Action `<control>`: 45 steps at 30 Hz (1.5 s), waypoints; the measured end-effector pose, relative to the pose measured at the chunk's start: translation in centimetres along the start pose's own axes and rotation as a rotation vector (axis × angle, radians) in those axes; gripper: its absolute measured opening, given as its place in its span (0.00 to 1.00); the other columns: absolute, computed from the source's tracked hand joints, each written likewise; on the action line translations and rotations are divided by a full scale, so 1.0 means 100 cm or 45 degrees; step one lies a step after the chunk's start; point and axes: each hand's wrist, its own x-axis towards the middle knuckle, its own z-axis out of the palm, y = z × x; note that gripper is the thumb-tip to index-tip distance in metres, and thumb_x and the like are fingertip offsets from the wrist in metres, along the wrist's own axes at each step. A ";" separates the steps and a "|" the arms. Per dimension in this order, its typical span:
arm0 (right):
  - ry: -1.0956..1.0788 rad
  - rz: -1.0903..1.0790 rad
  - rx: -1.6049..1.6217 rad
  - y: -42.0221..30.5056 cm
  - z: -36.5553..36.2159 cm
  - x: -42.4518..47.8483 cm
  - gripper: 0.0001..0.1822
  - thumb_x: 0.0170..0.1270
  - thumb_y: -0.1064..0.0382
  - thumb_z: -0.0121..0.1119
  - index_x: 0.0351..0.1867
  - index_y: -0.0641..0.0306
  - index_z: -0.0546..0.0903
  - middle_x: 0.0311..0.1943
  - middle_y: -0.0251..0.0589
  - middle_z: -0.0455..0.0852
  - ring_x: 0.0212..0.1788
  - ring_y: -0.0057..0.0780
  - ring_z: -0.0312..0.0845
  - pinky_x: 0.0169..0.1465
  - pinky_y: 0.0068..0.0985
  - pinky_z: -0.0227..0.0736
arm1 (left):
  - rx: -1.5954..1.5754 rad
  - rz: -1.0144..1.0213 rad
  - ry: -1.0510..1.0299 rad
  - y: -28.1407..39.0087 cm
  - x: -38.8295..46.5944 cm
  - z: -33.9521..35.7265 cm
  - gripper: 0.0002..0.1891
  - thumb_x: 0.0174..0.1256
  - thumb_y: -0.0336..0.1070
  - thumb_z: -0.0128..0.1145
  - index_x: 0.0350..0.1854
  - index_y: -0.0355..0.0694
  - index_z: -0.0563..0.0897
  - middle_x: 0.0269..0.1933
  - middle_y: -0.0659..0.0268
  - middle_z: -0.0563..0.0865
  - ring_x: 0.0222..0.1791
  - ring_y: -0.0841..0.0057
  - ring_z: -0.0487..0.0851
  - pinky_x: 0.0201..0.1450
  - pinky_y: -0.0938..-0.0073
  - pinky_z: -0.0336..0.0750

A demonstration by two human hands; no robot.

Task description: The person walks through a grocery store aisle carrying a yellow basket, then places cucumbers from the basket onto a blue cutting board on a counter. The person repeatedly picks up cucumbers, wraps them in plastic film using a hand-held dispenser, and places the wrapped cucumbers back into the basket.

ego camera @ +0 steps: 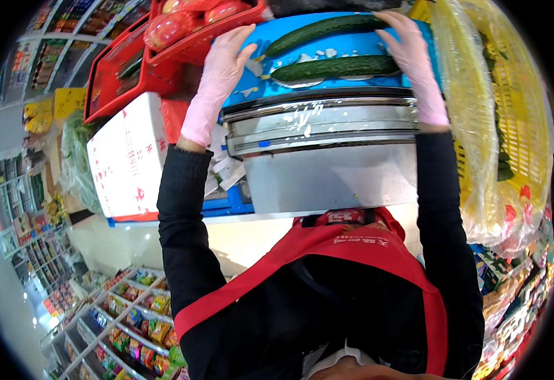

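Two long green cucumbers lie side by side on a worn blue surface (343,47), both running left to right. My right hand (407,50), in a pale pink glove, has its thumb and fingers around the right end of the far cucumber (324,33). The near cucumber (336,68) reaches to just below that hand's thumb. At the left edge of the blue surface rests my left hand (229,54), gloved alike. Its thumb and fingers are apart, with nothing between them, left of the cucumbers' stem ends. Shiny metal bars (324,118) cross in front of the blue surface.
A red crate (206,40) of net-wrapped round fruit stands back left, beside another red crate (101,85). Nearer is a white printed box (127,156). On the right, a yellow basket (524,118) lined with clear plastic holds more cucumbers. Stocked shelves (134,318) stand behind me.
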 end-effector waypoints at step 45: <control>-1.107 0.889 -0.295 0.120 -0.324 -0.161 0.14 0.51 0.65 0.65 0.41 0.62 0.84 0.38 0.41 0.85 0.43 0.40 0.81 0.46 0.33 0.75 | 0.024 0.120 -0.693 0.142 0.055 0.034 0.28 0.61 0.27 0.57 0.66 0.37 0.68 0.64 0.53 0.70 0.64 0.57 0.69 0.64 0.63 0.65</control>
